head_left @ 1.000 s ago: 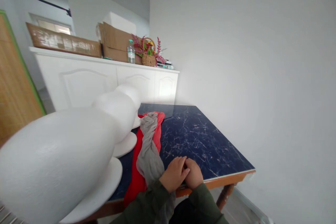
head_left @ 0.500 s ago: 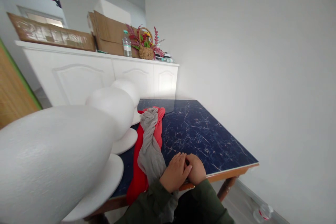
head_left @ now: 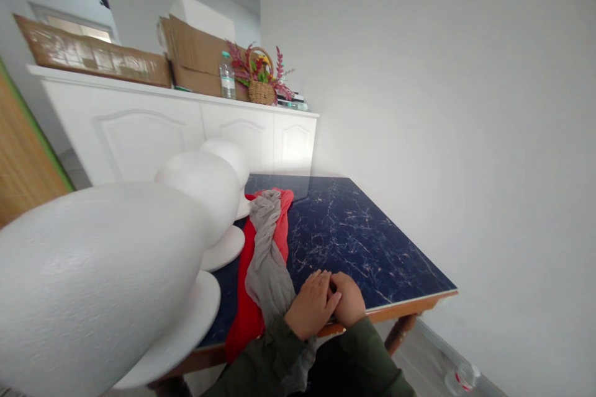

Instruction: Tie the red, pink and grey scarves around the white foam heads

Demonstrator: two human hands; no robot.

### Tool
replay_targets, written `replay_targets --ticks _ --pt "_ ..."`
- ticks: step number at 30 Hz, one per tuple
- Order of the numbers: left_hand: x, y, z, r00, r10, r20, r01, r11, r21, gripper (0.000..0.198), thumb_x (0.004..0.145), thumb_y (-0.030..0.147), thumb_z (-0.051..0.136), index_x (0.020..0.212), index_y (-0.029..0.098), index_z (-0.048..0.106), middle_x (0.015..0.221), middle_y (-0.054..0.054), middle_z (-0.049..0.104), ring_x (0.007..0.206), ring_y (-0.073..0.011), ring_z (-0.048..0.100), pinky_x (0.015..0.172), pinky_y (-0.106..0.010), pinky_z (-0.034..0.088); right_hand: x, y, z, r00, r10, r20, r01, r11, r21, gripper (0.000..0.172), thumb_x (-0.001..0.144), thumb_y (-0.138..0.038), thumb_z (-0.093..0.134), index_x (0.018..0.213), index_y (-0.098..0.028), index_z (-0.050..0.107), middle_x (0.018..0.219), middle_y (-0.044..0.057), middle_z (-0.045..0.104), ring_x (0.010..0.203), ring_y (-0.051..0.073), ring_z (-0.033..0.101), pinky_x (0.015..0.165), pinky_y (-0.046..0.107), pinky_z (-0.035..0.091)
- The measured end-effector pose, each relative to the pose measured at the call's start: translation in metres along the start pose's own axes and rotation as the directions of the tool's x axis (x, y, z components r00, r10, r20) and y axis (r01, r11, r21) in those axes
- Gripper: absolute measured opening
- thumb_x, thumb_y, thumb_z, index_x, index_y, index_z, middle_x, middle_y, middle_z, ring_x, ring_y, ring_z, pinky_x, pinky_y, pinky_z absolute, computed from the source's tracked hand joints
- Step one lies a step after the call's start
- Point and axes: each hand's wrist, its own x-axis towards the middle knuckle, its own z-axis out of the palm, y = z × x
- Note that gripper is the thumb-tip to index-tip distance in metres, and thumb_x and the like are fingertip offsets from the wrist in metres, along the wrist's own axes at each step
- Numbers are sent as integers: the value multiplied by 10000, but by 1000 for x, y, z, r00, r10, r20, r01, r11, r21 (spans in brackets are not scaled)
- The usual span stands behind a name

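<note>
My left hand (head_left: pixel 310 305) and my right hand (head_left: pixel 349 299) rest together at the near edge of the dark blue marbled table (head_left: pixel 339 229). The left fingers lie flat and stretched out, with the thumb reaching across to the right hand. The right hand is bent at the knuckles, its fingertips hidden beside the left. Close to my left hand, a twisted grey scarf (head_left: pixel 267 267) lies over a red cloth (head_left: pixel 249 316). Both run lengthwise over the table, and the grey one hangs past the edge under my left sleeve.
Several white foam mannequin heads (head_left: pixel 97 279) stand in a row along the left. Behind is a white cabinet (head_left: pixel 144 136) holding cardboard boxes (head_left: pixel 198 56), a plastic bottle (head_left: pixel 227 77) and a flower basket (head_left: pixel 261 93). A wall rises at right; a clear bottle (head_left: pixel 462 379) lies on the floor.
The camera view has shifted very slightly. Both hands and the cloths stay where they were.
</note>
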Motion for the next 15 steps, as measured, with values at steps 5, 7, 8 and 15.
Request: replay_targets --ticks 5,7,8,15 --pt "0 0 1 1000 -1 -3 1 1000 -3 416 864 337 389 1194 85 428 1225 -171 516 1182 -244 447 979 -455 388 0 -1 0 1000 10 -5 -10 1000 10 141 822 -204 456 718 -170 545 701 23 546 687 141 479 648 235 320" --pt "0 0 0 1000 -1 -3 1 1000 -4 420 865 341 385 1194 82 427 1225 -173 516 1179 -246 449 977 -459 389 0 -2 0 1000 11 -8 -11 1000 10 137 816 -199 460 714 -168 546 698 23 546 684 140 478 644 235 318" --pt "0 0 0 1000 -1 -6 1 1000 -6 418 866 342 383 1193 85 428 1223 -171 518 1177 -246 451 975 -462 391 0 -2 0 1000 11 -9 -11 1000 10 135 814 -198 461 714 -168 547 697 23 545 684 140 478 643 234 318" --pt "0 0 -1 1000 -10 3 10 1000 -17 423 864 340 385 1200 88 426 1229 -173 514 1180 -254 448 974 -471 386 -1 -1 0 1000 17 -6 -17 1000 9 140 812 -190 451 718 -167 552 703 26 543 686 139 480 646 234 323"
